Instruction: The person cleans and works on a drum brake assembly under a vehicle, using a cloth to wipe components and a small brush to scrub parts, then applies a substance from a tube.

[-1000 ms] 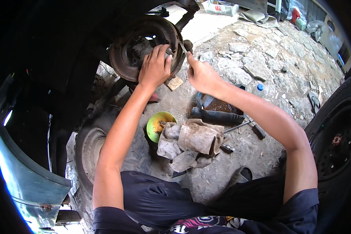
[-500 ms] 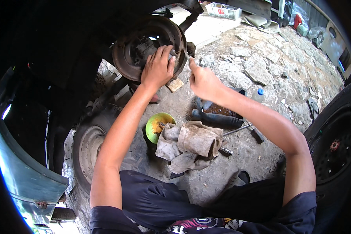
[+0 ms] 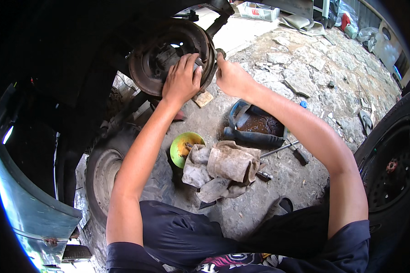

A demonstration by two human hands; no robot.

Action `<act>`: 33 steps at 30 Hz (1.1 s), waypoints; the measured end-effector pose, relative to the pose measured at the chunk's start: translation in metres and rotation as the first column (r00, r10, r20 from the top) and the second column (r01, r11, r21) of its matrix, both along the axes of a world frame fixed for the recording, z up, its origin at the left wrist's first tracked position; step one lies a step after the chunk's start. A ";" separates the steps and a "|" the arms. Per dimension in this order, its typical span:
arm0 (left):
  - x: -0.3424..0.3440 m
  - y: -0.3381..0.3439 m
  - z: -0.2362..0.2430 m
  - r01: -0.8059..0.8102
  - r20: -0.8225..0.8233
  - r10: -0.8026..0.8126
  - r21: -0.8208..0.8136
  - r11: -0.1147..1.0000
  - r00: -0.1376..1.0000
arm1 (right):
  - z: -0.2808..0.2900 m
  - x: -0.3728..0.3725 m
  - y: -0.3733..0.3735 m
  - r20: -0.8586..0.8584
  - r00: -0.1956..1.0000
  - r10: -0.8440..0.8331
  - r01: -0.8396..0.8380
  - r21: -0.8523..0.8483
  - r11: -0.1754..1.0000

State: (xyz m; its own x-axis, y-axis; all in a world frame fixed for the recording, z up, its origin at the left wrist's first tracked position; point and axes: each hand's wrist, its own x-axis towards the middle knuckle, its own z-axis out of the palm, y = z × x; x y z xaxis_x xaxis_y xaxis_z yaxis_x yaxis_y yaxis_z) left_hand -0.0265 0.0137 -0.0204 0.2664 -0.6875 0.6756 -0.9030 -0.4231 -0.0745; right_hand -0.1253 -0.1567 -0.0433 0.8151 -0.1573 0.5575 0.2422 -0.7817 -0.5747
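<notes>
A rusty round brake assembly (image 3: pixel 146 75) with a raised rim hangs under the dark vehicle body at the upper left. My left hand (image 3: pixel 182 78) lies over its lower right part, fingers bent and thumb pressing on a dark curved brake piece at the rim. Just right of that rim is my right hand (image 3: pixel 234 78), closed in a fist with the forefinger side toward the edge. A thin metal tool shows at its fingertips against the rim. Most of that tool is hidden by the hand, so its kind cannot be told.
Below stand a green bowl (image 3: pixel 174 152) with orange-brown residue, crumpled dirty cloths (image 3: pixel 232 161) and a blue-black tray (image 3: pixel 255 138) of dark liquid. A rod-like tool (image 3: pixel 278 149) lies beside them. Tyres stand at left (image 3: pixel 105 175) and right (image 3: pixel 394 159). Broken stone paving (image 3: pixel 300 84) spreads right.
My right hand has moved up and slightly left, closer to the rim. Its forearm now uncovers more of the tray and hides most of the blue-capped bottle. The brake assembly has shifted slightly left.
</notes>
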 end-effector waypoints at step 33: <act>0.002 0.008 0.003 -0.026 -0.003 0.026 0.013 1.000 1.000 | 0.001 -0.013 0.019 -0.109 0.994 0.030 -0.039 -0.085 0.996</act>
